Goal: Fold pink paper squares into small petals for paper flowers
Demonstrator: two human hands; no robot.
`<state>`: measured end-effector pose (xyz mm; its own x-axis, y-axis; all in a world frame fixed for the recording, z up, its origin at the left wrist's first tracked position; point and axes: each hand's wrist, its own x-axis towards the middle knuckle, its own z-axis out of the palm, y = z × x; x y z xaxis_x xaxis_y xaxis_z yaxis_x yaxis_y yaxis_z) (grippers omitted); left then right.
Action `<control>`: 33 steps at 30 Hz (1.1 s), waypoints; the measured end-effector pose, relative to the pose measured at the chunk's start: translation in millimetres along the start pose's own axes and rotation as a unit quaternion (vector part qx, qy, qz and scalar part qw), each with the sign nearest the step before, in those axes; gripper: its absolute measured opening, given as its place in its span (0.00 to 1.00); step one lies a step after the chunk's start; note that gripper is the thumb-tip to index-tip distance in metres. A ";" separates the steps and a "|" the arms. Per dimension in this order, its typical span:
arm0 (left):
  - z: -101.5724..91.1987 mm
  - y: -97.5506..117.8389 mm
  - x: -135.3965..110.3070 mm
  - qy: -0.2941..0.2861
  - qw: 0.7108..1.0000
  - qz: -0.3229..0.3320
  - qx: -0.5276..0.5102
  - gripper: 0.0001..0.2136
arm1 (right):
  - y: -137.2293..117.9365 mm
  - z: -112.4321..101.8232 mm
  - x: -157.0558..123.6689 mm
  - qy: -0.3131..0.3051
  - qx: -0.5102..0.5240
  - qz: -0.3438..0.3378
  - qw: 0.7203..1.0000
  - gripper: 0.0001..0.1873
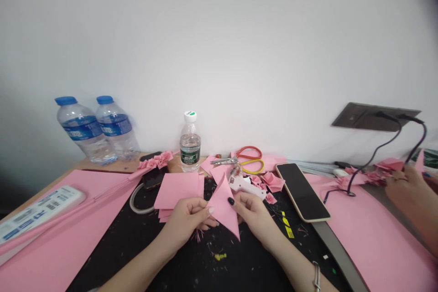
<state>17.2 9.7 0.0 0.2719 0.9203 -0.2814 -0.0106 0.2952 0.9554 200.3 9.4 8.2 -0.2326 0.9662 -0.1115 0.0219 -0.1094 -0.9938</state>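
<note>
A folded piece of pink paper [224, 207] is held up between my two hands over the black mat. My left hand [190, 219] pinches its left edge with thumb and fingers. On the other side, my right hand [251, 214] grips the right edge, thumb on the front, fingers partly hidden behind. A stack of square pink paper sheets [178, 189] lies just beyond my left hand. Behind my right hand rest a pale glue gun [246, 187], several folded pink paper flowers [273, 182] and scissors [251, 159] with red and yellow handles.
Two blue-capped water bottles [82, 132] and a smaller bottle [190, 146] stand by the wall. A phone [303, 191] lies to the right, a white box [41, 212] to the left. Cables hang from a wall socket [372, 116]. Another person's hand [407, 187] works at far right.
</note>
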 end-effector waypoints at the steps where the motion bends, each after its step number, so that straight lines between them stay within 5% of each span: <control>1: -0.4 -0.4 0.6 0.005 1.000 0.003 -0.005 0.13 | 0.2 0.4 -0.5 -0.012 0.003 0.001 1.000 0.21; 12: -2.9 0.9 1.1 0.036 0.999 0.016 -0.035 0.11 | 8.5 7.7 -4.9 -0.056 0.008 0.022 0.998 0.18; 25: -4.3 5.2 0.2 0.095 0.992 0.023 -0.083 0.12 | 16.1 6.1 -3.9 -0.033 -0.093 -0.004 0.995 0.25; 31: -7.5 2.0 2.1 0.090 0.993 0.034 -0.070 0.11 | 12.5 -2.0 -0.4 -0.036 -0.119 -0.010 0.992 0.29; 33: -6.0 1.3 1.7 0.060 0.997 0.034 -0.036 0.10 | 8.2 -5.6 1.4 -0.003 -0.104 -0.022 0.994 0.23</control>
<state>11.8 13.1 0.2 0.1514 0.9616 -0.2289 -0.0954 0.2447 0.9649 205.6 11.1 -0.1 -0.2443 0.9673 -0.0684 0.2130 -0.0153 -0.9769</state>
